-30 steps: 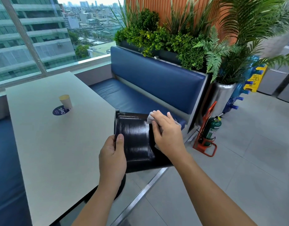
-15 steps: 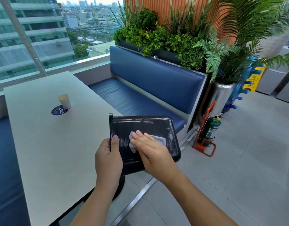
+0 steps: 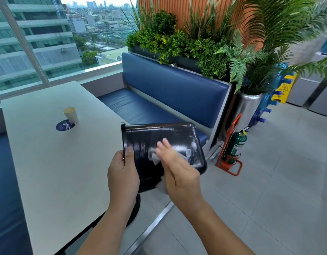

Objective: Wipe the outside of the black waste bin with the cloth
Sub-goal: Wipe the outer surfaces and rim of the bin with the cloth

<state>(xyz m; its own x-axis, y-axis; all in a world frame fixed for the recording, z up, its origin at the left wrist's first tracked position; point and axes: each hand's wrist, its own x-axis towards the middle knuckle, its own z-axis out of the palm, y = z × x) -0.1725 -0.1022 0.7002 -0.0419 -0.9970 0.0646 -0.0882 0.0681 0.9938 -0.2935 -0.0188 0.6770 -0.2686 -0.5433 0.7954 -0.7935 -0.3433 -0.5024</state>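
The black waste bin (image 3: 151, 142) is held on its side in the air beside the table's right edge, its glossy wall facing me. My left hand (image 3: 123, 173) grips its rim at the left, thumb on the outer wall. My right hand (image 3: 179, 172) presses a small white cloth (image 3: 153, 157) against the bin's wall with fairly straight fingers. The hand is motion-blurred and covers most of the cloth. Pale streaks show on the bin's right part.
A grey table (image 3: 54, 162) lies at the left with a paper cup (image 3: 71, 115) and a round blue sticker (image 3: 65, 125). A blue bench (image 3: 170, 92) stands behind, topped by plants (image 3: 196, 41). A green fire extinguisher (image 3: 236, 146) in an orange stand sits on the tiled floor.
The bin was turned so its broad wall faces me. My right hand slid the cloth from the top edge down and across the wall. My left hand kept its grip on the rim.
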